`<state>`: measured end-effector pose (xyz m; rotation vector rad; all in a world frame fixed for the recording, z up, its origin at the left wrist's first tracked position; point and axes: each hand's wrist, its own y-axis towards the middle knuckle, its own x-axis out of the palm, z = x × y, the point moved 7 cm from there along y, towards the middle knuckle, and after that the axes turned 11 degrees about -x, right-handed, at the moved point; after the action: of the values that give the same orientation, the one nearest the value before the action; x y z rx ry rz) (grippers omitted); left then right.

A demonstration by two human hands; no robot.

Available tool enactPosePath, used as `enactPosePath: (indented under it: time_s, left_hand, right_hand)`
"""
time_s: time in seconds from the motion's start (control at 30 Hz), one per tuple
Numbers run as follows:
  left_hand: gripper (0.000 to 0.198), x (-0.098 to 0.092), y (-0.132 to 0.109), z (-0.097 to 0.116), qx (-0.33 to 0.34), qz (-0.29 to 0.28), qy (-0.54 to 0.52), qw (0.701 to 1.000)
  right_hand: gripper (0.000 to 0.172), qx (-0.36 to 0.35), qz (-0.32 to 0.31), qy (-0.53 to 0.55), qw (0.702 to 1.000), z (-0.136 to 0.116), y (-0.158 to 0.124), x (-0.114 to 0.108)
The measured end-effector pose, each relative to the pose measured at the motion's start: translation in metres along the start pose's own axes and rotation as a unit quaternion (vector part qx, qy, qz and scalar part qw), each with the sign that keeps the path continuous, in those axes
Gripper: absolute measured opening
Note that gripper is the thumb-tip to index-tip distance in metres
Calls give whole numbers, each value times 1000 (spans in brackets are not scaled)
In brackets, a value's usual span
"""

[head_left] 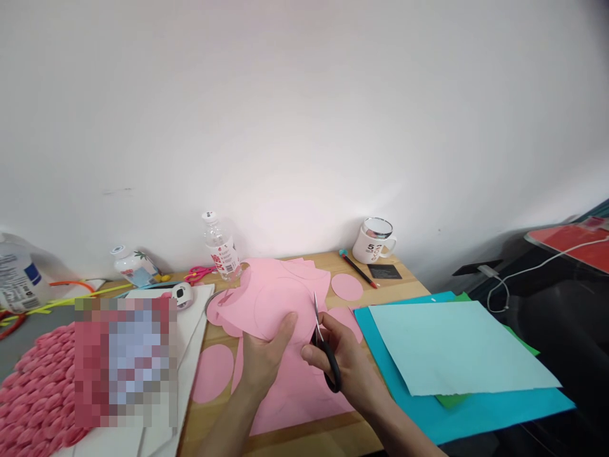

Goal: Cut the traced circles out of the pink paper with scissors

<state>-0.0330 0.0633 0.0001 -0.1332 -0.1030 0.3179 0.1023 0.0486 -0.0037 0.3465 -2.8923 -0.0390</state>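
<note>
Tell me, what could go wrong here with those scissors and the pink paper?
1. The right hand works the scissors close to the left hand's thumb on the pink sheet; a slip might nick it.
2. The bottle stands right at the sheet's far edge; a tug on the sheet could tip it.

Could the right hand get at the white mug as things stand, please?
Likely not yet: the right hand grips scissors, though nothing tall stands between it and the white mug.
</note>
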Motion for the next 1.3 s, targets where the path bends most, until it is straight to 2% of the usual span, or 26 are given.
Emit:
enactPosePath:
  time_s: [0.33, 0.67, 0.93, 1.3]
  left_hand:
    - [44, -2, 2, -5, 10, -5, -11, 1000]
    - [27, 3, -9, 8, -19, 12, -17, 1000]
    - [48, 0, -2, 6, 0, -20, 12, 1000]
    - [52, -1, 7, 9, 15, -72, 45, 996]
  right_hand:
    - [41, 5, -1, -29, 1000, 4, 1, -1]
    - [42, 27, 16, -23, 999, 3, -2, -2]
    - [45, 1, 9, 2, 1000, 5, 1, -4]
    - [44, -5, -11, 13, 1000, 7, 1, -3]
